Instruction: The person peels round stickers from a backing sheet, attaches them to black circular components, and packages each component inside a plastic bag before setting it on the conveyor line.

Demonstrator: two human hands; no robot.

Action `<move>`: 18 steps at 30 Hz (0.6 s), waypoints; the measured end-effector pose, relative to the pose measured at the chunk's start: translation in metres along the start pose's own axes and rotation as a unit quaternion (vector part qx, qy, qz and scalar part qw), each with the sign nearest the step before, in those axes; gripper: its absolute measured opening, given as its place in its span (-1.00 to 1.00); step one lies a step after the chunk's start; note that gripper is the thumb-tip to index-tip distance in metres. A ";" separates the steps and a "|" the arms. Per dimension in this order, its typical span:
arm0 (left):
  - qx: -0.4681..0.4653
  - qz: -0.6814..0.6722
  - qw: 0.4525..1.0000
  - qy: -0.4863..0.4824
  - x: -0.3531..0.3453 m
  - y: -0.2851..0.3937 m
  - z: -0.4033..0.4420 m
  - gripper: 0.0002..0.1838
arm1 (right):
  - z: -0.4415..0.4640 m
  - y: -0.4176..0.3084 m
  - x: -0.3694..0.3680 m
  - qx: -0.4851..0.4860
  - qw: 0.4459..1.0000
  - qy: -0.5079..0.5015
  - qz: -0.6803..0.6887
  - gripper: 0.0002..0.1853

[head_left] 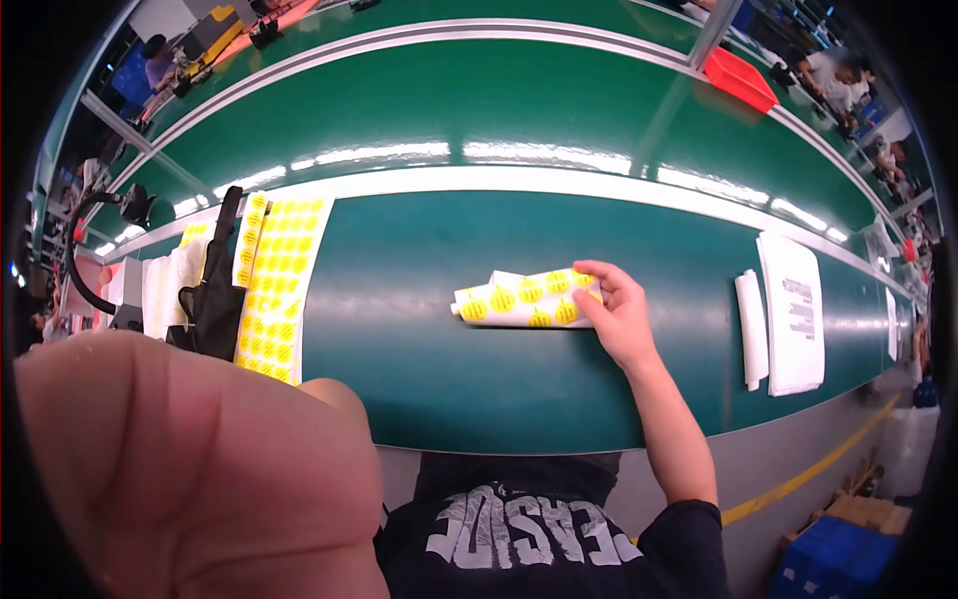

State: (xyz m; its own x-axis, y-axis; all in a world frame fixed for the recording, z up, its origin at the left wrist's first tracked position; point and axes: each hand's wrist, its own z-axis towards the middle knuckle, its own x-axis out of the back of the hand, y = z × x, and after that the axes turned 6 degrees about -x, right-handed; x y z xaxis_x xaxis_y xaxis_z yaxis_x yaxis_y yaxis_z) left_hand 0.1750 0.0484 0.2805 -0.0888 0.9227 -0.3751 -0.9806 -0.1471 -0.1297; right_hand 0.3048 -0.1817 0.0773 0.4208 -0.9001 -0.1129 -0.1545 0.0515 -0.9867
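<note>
My right hand [624, 317] pinches the right end of a rolled or folded white sheet with round yellow stickers [524, 297], thumb on top. The sheet lies over the middle of the green work table [419, 384]. Very close to the camera, my left hand [200, 469] fills the lower left of the view. Its creased skin shows large, but its fingers cannot be made out, nor whether it holds anything. Beyond it, flat sheets of yellow stickers [284, 270] lie on the table, with a narrower sticker strip [249, 240] beside them.
A black strap or pouch [212, 290] lies left of the sticker sheets, near a lamp on a curved neck [140, 207]. At right are a printed white stack [793, 314] and a white roll [752, 329]. A red tray [740, 80] sits across the green conveyor [449, 100].
</note>
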 end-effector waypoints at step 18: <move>0.124 -0.044 0.955 -0.264 -0.003 0.019 0.066 -0.69 | 0.007 0.017 0.009 0.037 0.999 -0.020 -0.022 -0.67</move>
State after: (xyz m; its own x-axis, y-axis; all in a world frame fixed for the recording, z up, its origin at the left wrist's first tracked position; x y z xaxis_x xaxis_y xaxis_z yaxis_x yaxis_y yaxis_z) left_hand 0.1446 0.0667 0.3395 -0.0161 0.9884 0.1512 -0.9937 -0.0326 0.1075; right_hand 0.3118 -0.1858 0.0587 0.4616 -0.8841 -0.0729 -0.0698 0.0457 -0.9965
